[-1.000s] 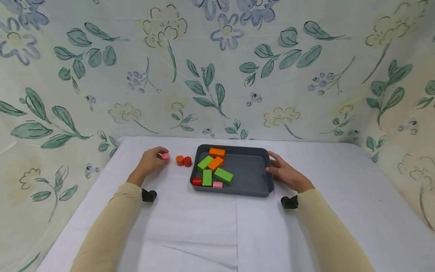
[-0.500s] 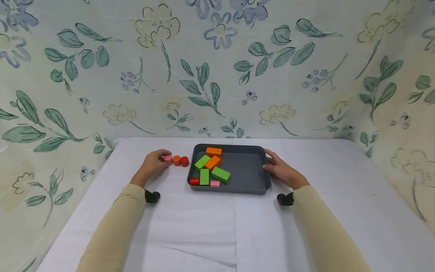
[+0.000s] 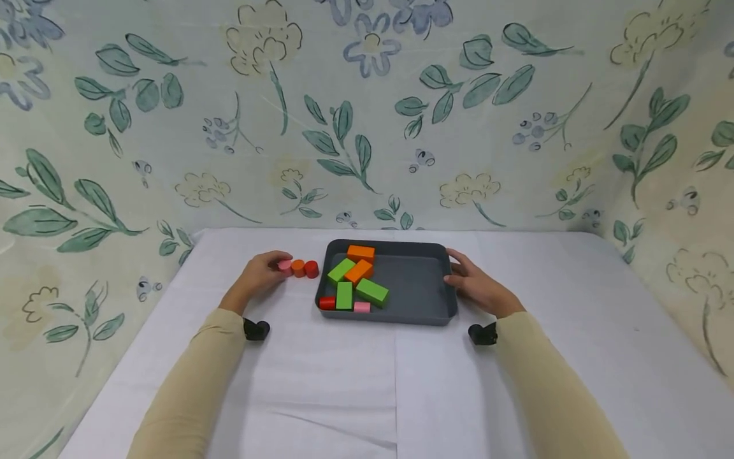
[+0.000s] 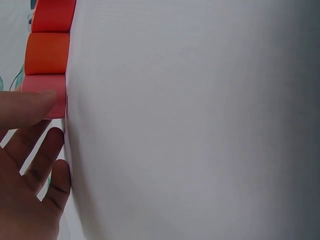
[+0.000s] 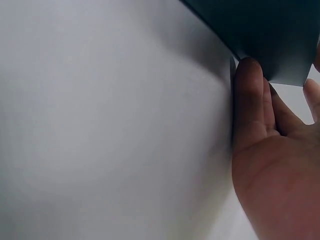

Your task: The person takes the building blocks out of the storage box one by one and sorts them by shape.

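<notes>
- Left wrist view: I see the pink cylinder (image 4: 42, 82) partly covered by the thumb; the fingertip behind it is hidden.
- It stands on the table between the left hand (image 3: 260, 274) and an orange cylinder (image 3: 298, 268), touching the orange one; a red cylinder (image 3: 311, 269) touches that one's other side, its far end cut off up close.
- The left hand pinches the pink cylinder, its lower fingers loosely bent and apart.
- Just beside this row lies a grey rectangular tray (image 3: 413, 287); the right hand (image 3: 482, 290), fingers spread, touches its right end, well apart from the pink cylinder. Some of its fingertips are hard to make out up close.
- Inside the tray I count two orange blocks (image 3: 360, 254), three green blocks (image 3: 373, 292), one red piece (image 3: 327, 303) and one pink piece (image 3: 362, 307), all towards the left. I can't tell the pink piece's full shape.
- Two beige sleeves (image 3: 189, 382), cut off below, cross the white cloth (image 3: 321, 395) on the table; flowered fabric (image 3: 367, 159) hangs behind.
</notes>
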`<state>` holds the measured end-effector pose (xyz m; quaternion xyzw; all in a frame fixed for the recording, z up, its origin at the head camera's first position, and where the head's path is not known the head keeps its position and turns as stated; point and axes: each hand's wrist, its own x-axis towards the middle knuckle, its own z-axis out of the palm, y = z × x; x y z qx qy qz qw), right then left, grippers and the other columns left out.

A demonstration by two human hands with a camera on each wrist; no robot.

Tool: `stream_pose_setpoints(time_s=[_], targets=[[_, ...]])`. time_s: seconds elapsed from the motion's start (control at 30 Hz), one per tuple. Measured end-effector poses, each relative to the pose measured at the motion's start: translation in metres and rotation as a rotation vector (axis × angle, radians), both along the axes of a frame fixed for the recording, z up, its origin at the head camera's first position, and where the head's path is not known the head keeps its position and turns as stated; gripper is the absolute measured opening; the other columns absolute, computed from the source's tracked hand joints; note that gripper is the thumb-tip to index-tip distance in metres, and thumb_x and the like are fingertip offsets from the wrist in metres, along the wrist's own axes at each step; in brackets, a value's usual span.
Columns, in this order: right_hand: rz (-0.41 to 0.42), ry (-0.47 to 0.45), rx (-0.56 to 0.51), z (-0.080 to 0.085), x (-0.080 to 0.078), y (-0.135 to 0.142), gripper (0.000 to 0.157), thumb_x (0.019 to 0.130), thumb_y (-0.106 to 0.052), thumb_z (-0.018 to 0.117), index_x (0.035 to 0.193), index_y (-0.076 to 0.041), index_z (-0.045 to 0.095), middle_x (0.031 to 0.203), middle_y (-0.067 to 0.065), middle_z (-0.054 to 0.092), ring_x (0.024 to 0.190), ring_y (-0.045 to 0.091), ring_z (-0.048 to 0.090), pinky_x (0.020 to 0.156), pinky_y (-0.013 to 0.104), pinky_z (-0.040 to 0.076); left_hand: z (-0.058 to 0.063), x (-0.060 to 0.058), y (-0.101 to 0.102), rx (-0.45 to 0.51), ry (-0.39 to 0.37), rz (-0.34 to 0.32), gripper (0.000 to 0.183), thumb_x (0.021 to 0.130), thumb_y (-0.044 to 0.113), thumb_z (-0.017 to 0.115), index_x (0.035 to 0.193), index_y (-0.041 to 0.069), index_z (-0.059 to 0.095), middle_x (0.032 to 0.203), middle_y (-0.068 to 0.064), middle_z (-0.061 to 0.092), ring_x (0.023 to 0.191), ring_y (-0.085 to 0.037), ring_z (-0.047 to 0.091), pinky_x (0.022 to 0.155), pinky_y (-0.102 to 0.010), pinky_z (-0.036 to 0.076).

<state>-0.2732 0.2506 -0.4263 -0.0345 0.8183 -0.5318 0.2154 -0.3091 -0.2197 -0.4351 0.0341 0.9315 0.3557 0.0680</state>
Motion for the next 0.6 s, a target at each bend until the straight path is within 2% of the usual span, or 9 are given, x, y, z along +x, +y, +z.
stream_pose_setpoints(time_s=[0.27,0.43,0.5,0.6], targets=[[0.004,-0.009,-0.005,0.003,-0.001,0.0,0.081,0.1,-0.011,0.048,0.16,-0.028,-0.004,0.167,0.022,0.002,0.153,0.045,0.014,0.123,0.061,0.016,0.001,0.0,-0.003,0.008,-0.022,0.012,0.047,0.094,0.012,0.063,0.14,0.009,0.053,0.14,-0.019,0.055,0.129,-0.036,0.049,0.115,-0.053,0.039],[-0.01,-0.007,0.009,0.003,-0.002,0.0,0.081,0.1,-0.011,0.048,0.16,-0.028,-0.004,0.167,0.022,0.003,0.153,0.045,0.014,0.123,0.061,0.016,0.007,0.001,-0.003,0.036,-0.032,0.005,0.052,0.094,0.013,0.062,0.144,0.011,0.048,0.143,-0.018,0.051,0.131,-0.037,0.045,0.114,-0.055,0.039],[-0.007,-0.008,0.007,0.002,-0.002,0.001,0.081,0.1,-0.011,0.047,0.16,-0.027,-0.004,0.167,0.022,0.003,0.153,0.044,0.013,0.123,0.06,0.016,0.011,0.004,-0.005,0.054,0.049,0.019,0.05,0.094,0.011,0.059,0.142,0.01,0.049,0.144,-0.017,0.05,0.135,-0.037,0.042,0.115,-0.057,0.035],[-0.005,-0.011,0.004,0.001,-0.002,0.002,0.081,0.1,-0.011,0.047,0.16,-0.027,-0.004,0.167,0.022,0.002,0.153,0.044,0.012,0.123,0.06,0.015,0.019,0.008,-0.005,0.057,0.243,0.029,0.046,0.091,0.009,0.055,0.137,0.008,0.054,0.143,-0.018,0.052,0.137,-0.038,0.039,0.116,-0.061,0.031]])
